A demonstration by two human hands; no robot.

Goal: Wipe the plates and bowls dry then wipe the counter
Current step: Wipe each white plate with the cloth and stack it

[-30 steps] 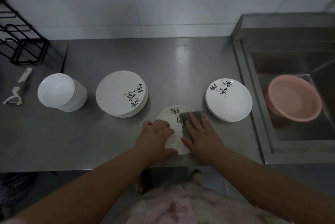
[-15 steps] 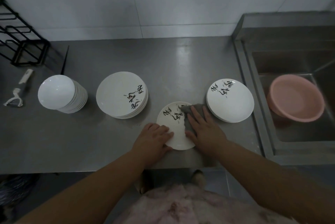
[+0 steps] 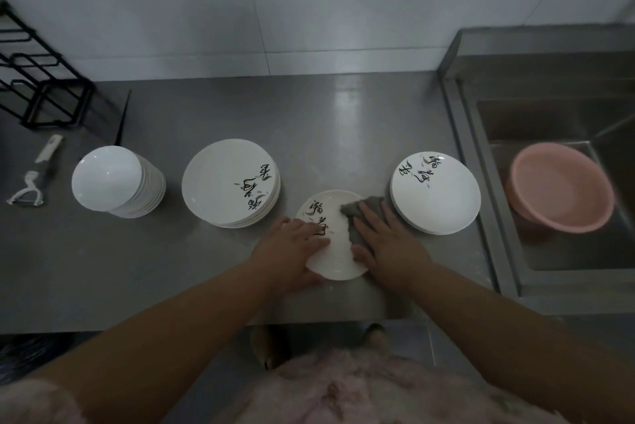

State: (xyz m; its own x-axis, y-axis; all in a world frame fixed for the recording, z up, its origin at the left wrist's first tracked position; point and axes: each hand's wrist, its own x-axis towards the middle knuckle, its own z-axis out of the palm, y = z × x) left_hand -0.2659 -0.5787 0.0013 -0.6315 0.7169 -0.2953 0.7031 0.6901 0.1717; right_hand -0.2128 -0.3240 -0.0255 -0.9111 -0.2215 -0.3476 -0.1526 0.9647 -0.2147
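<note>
My left hand lies on the left part of a small white plate at the lower middle of the frame, fingers curled over its rim and across the black brush lettering, thumb against the near edge; that grip holds the plate down on the steel tabletop. My right hand lies flat with fingers straight and spread, pressing a grey cloth onto the right side of the same plate. The cloth spills over the plate's right rim, and its far corner shows beyond my fingertips.

Just right of the cloth sits a short stack of lettered plates, close to my right hand but not touching it as far as I can see. Left of centre is a taller stack of plates, also lettered, and further left a stack of plain white bowls.

At the left edge of the frame a white peeler lies on the tabletop, and a black wire rack stands in the upper left against the tiled wall. On the right, a pink basin rests in the steel sink.
</note>
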